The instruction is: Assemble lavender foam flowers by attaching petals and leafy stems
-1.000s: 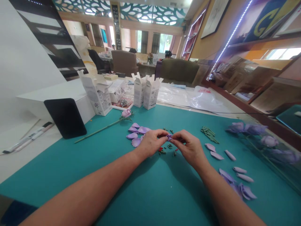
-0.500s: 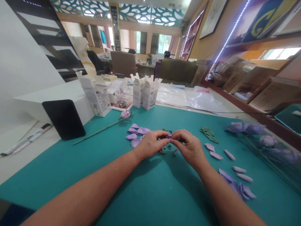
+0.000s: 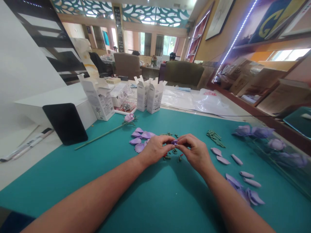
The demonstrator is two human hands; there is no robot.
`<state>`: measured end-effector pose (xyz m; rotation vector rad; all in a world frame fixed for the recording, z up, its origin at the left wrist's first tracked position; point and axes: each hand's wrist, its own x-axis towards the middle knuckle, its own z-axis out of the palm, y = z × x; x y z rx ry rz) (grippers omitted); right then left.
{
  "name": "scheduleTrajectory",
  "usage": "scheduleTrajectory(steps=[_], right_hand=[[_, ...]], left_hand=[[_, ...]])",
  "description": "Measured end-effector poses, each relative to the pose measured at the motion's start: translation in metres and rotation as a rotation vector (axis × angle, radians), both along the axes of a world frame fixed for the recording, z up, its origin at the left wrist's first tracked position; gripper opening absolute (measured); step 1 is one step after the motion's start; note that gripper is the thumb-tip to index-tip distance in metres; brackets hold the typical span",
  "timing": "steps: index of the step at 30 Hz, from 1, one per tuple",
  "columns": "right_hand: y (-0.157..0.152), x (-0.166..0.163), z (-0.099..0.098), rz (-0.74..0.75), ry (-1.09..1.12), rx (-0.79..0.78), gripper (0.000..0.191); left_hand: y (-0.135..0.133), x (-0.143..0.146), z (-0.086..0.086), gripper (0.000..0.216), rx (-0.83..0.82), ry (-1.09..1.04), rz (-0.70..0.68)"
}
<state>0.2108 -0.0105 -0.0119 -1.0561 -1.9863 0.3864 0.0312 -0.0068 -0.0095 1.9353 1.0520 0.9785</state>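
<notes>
Over the middle of the green mat, my left hand (image 3: 155,148) and my right hand (image 3: 194,152) meet fingertip to fingertip. Both pinch one small purple piece (image 3: 174,142), mostly covered by the fingers, so its exact kind does not show. Under and around the fingers lie small green pieces (image 3: 174,151) and a few red bits. Purple petals (image 3: 139,147) are spread just left of my left hand. To the right of my right hand are loose pale petals (image 3: 223,160), more purple petals (image 3: 254,196) and a pile of short green stem pieces (image 3: 215,138).
A pink-purple flower on a long green stem (image 3: 102,137) lies at left, beside a black tablet-like panel (image 3: 65,123). Opened white boxes (image 3: 154,97) stand along the back. Purple flowers (image 3: 277,145) lie at far right. Clear plastic sheets (image 3: 194,100) cover the far table.
Almost nothing differs. Both hands keep their pinch on the small purple piece in the same place; the view has shifted very slightly.
</notes>
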Motion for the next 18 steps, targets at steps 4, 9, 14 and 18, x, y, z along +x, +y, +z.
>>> scheduleTrajectory(steps=[4, 9, 14, 18], right_hand=[[0.0, 0.0, 0.0, -0.011, 0.001, 0.001, 0.009], [0.0, 0.0, -0.002, -0.035, -0.021, 0.011, 0.011], [-0.002, -0.006, -0.002, -0.091, 0.022, -0.082, 0.015], [-0.007, -0.01, -0.001, -0.063, -0.021, -0.098, 0.03]], left_hand=[[-0.001, 0.001, 0.0, 0.019, 0.038, 0.012, 0.02], [-0.001, 0.001, -0.001, 0.019, 0.061, -0.001, 0.012], [0.0, -0.002, 0.0, 0.019, 0.035, -0.009, -0.002], [-0.004, -0.001, -0.001, 0.019, -0.03, -0.072, 0.061]])
